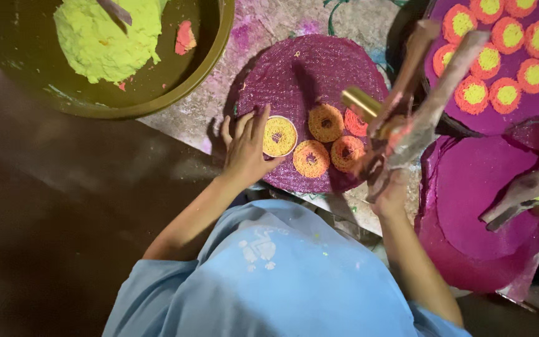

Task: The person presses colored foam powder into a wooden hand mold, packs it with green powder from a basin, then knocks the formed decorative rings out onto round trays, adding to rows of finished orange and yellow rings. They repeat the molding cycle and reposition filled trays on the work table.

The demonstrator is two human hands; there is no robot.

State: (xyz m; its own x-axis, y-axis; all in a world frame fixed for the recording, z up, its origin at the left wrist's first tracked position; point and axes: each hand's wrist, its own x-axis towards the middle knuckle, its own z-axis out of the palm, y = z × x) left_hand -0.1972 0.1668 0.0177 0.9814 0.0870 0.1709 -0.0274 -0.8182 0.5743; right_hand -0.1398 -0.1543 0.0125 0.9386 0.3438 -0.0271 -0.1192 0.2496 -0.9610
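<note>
Your left hand (244, 146) lies flat on the near-left edge of the round purple woven mat (310, 78), fingers spread, their tips touching the rim of a small round yellow ring mould (279, 136). That mould holds a coil of thin yellow strands with a small hole at its centre, framed by a pale band; it sits on the left part of the mat, nearest you.

Your right hand (389, 187) is curled tight around the two long wooden handles of a hand press (425, 87), which rises over the mat's right edge. The handles are dusted with pale powder, and a short brass cylinder (361, 101) juts from them toward the mat's centre.

Just right of the mould, three orange coiled strand rings (327, 122) lie close together, each a flat spiral with a darker hole in the middle; a fourth, redder one shows partly behind the press.

Beyond the mat's far-left edge stands a wide dark olive metal bowl (210, 56) holding a big lump of yellow-green dough (104, 40) and a small pink piece (185, 37). At the far right a second purple mat (519, 103) carries orange rings with yellow centres (506, 34). Nearer on the right lies a bare magenta round mat (469, 206), with another wooden press (525, 190) resting on its right edge.
</note>
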